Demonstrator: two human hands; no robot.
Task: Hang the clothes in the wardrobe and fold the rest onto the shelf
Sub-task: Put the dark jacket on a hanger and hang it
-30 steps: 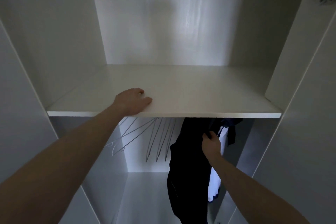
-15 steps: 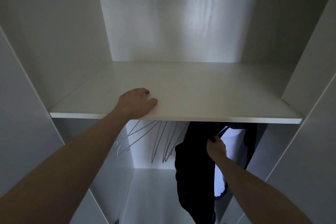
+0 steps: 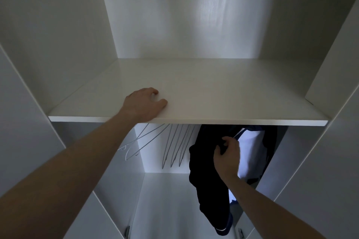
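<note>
A white wardrobe shelf [image 3: 213, 91] spans the middle of the view. My left hand [image 3: 144, 104] rests on its front edge, fingers bent over the board. Below the shelf hangs a dark navy garment [image 3: 206, 161] with a white garment [image 3: 252, 153] behind it. My right hand [image 3: 226, 154] grips a fold of the dark garment near its top. The rail and the garments' hanger hooks are hidden by the shelf.
Several bare metal hangers [image 3: 174, 145] hang to the left of the clothes under the shelf. White wardrobe side panels [image 3: 48, 35] close in both sides. The lower compartment floor [image 3: 165, 200] lies beneath.
The view has tilted down a little and moved closer. My right hand has shifted its grip on the dark garment slightly lower. My left hand stays on the shelf edge.
</note>
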